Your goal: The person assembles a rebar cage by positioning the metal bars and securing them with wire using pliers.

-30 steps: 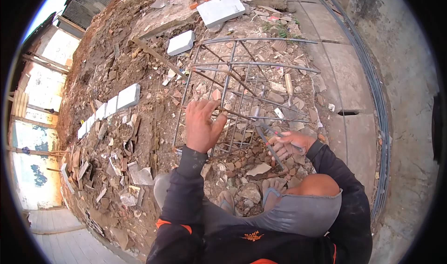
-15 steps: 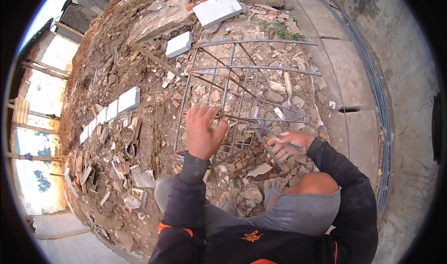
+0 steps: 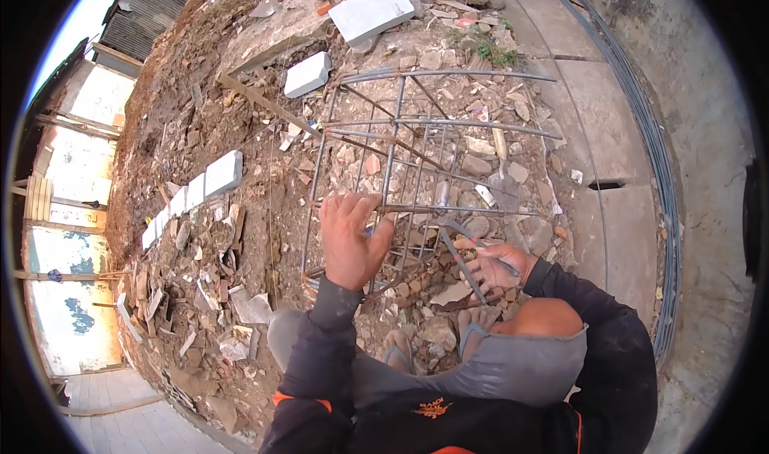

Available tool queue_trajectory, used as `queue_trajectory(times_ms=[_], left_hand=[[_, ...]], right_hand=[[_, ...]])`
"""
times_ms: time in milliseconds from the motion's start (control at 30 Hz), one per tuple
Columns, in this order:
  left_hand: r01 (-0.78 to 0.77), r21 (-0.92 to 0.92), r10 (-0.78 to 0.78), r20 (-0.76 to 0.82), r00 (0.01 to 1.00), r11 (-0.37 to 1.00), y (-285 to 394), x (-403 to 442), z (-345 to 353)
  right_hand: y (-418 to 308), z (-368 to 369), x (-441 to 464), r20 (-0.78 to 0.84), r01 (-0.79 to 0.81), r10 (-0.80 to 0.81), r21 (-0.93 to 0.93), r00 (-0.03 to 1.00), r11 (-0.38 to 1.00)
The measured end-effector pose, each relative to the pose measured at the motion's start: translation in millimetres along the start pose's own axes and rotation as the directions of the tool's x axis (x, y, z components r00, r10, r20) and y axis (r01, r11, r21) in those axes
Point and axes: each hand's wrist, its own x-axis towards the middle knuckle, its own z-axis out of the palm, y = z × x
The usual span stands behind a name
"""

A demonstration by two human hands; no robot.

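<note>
A rebar cage (image 3: 392,162) of rusty and grey bars lies on rubble in front of me. My left hand (image 3: 351,238) is closed round a bar on its near side, thumb and fingers bent over it. Below and right of the cage, my right hand (image 3: 501,268) holds long-handled pincers (image 3: 462,263) with red marks on the handles. One handle crosses my palm and the other stands apart from it, past my fingers. The tool's head is close to the cage's near bars; whether it touches them I cannot tell.
White blocks (image 3: 223,173) lie left and beyond the cage, with a larger one (image 3: 372,12) at the top. A trowel (image 3: 502,183) lies right of the cage. Long bars (image 3: 663,190) run beside the concrete wall (image 3: 705,134). A wooden stick (image 3: 264,102) slants near the cage.
The fingers of my right hand have loosened and spread, and the pincers' handles stand slightly wider apart. My left hand stays at the cage. The view has shifted a little.
</note>
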Motion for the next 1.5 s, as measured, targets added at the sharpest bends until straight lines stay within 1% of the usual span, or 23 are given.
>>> queue_trajectory(times_ms=[33, 67, 133, 267, 333, 367, 400, 433, 467, 533, 667, 767, 833, 967, 1033, 1067, 1133, 1267, 1333, 1367, 1400, 1467, 1500], left_hand=[[0.0, 0.001, 0.0, 0.001, 1.0, 1.0, 0.1, 0.3, -0.1], [-0.01, 0.005, 0.01, -0.004, 1.0, 1.0, 0.1, 0.1, 0.4], [-0.018, 0.005, 0.018, 0.003, 1.0, 1.0, 1.9, -2.6, 2.5], [-0.024, 0.013, 0.024, -0.003, 1.0, 1.0, 2.5, 0.1, 3.5], [-0.024, 0.011, 0.024, 0.001, 1.0, 1.0, -1.2, 0.7, 1.7], [-0.021, 0.001, 0.021, 0.011, 1.0, 1.0, -4.1, 0.4, -0.3], [-0.019, -0.01, 0.02, 0.023, 1.0, 1.0, -7.4, 0.6, -2.5], [-0.021, -0.005, 0.021, 0.027, 0.999, 1.0, -11.3, 0.7, -5.2], [0.007, -0.009, -0.007, 0.045, 0.999, 1.0, -14.4, -0.6, -7.6], [0.025, -0.012, -0.024, 0.065, 0.998, 1.0, -14.0, 1.8, -8.6], [0.064, 0.081, -0.066, 0.027, 0.997, 0.995, -9.2, -4.4, -7.7], [0.088, 0.091, -0.094, 0.056, 0.994, 0.992, -12.7, -6.6, -8.3], [0.105, 0.084, -0.112, 0.081, 0.99, 0.991, -11.8, -6.6, -10.4], [0.095, 0.134, -0.107, 0.09, 0.99, 0.986, 2.5, -4.9, -7.6], [0.086, 0.146, -0.099, 0.087, 0.991, 0.985, 0.9, -6.9, -7.6], [0.104, 0.108, -0.113, 0.08, 0.99, 0.989, -7.6, -5.7, -9.9], [0.107, 0.087, -0.113, 0.073, 0.991, 0.99, -25.5, 1.4, -13.4], [0.187, -0.012, -0.187, 0.039, 0.982, 0.982, -41.8, -1.3, -17.7], [0.138, 0.03, -0.14, 0.061, 0.988, 0.99, -37.2, -2.0, -17.3], [0.127, 0.037, -0.129, 0.055, 0.99, 0.991, -33.4, -2.5, -16.1], [0.136, 0.033, -0.138, 0.052, 0.989, 0.99, -31.0, -2.6, -14.5], [0.09, 0.043, -0.091, 0.037, 0.995, 0.995, -27.1, -0.8, -10.6], [0.088, 0.036, -0.089, 0.032, 0.996, 0.995, -24.9, -0.4, -9.5]], right_hand=[[2.6, -0.7, 3.2, 0.075, 0.008, -0.017, 0.116, 0.997, 0.993], [3.9, -2.1, 3.6, 0.076, 0.007, -0.016, 0.118, 0.997, 0.993], [6.8, 15.4, 2.1, -0.079, 0.01, -0.003, 0.09, 0.997, 0.996], [20.9, 3.7, 8.1, -0.007, 0.015, -0.014, 0.208, 1.0, 0.978], [25.1, -0.5, 11.6, -0.161, 0.012, -0.012, 0.003, 0.987, 1.0], [25.2, -5.2, 14.4, -0.156, 0.01, -0.009, 0.005, 0.988, 1.0], [25.3, -10.5, 17.6, -0.283, 0.0, -0.109, -0.359, 0.953, 0.933], [25.0, -16.0, 21.2, -0.358, -0.062, -0.248, -0.669, 0.9, 0.741], [26.3, -21.9, 24.1, -0.358, -0.058, -0.247, -0.663, 0.901, 0.746], [21.0, -27.5, 29.5, -0.419, -0.248, -0.257, -0.826, 0.871, 0.506], [18.0, -15.9, 29.6, -0.432, -0.241, -0.225, -0.784, 0.873, 0.572], [19.9, -21.9, 32.9, -0.534, -0.365, -0.274, -0.795, 0.8, 0.484], [23.9, -48.0, 36.7, -0.315, -0.307, -0.558, -0.945, 0.767, 0.112], [14.0, -51.8, 32.9, -0.343, -0.375, -0.578, -0.924, 0.74, 0.068], [19.8, -78.0, 38.9, -0.166, -0.425, -0.726, -0.885, 0.668, -0.19], [17.1, -85.9, 35.0, -0.165, -0.427, -0.726, -0.884, 0.667, -0.191], [0.2, -83.6, 40.6, 0.099, -0.337, -0.784, -0.864, 0.613, -0.373], [16.0, -40.0, 29.9, 0.02, -0.317, -0.801, -0.912, 0.599, -0.26], [20.9, -16.7, 27.8, -0.107, -0.301, -0.717, -0.942, 0.689, -0.149], [17.5, -10.3, 27.0, -0.241, -0.317, -0.61, -0.948, 0.755, -0.017], [16.4, -12.2, 29.2, -0.244, -0.322, -0.603, -0.947, 0.76, -0.022], [17.0, -17.7, 32.2, -0.433, -0.331, -0.374, -0.892, 0.82, 0.307], [14.6, -12.9, 31.0, -0.437, -0.338, -0.371, -0.891, 0.819, 0.304]])
